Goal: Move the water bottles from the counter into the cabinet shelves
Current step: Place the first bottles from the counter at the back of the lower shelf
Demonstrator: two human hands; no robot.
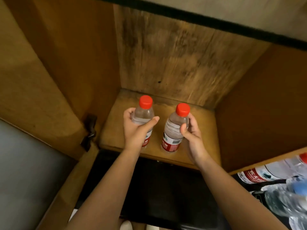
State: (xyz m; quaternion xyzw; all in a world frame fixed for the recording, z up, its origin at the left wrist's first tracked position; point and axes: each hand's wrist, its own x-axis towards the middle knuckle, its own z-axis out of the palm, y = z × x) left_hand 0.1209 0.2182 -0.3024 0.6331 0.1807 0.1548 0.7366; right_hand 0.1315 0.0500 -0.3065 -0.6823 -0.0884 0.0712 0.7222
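Head view: two clear bottles with red caps and red-and-white labels, upright on the wooden shelf (199,130) inside the cabinet, side by side, apart. Left hand (136,130) wrapped round the left bottle (143,113) at its shoulder, thumb across the front. Right hand (191,131) curled round the right bottle (174,128), thumb on its near side. Both forearms reaching forward. More bottles (274,173) lying at lower right.

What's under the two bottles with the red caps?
Both bottles, the left bottle and the right bottle, stand over the wooden shelf inside the cabinet. The left hand covers the left one's base, so contact there is hidden.
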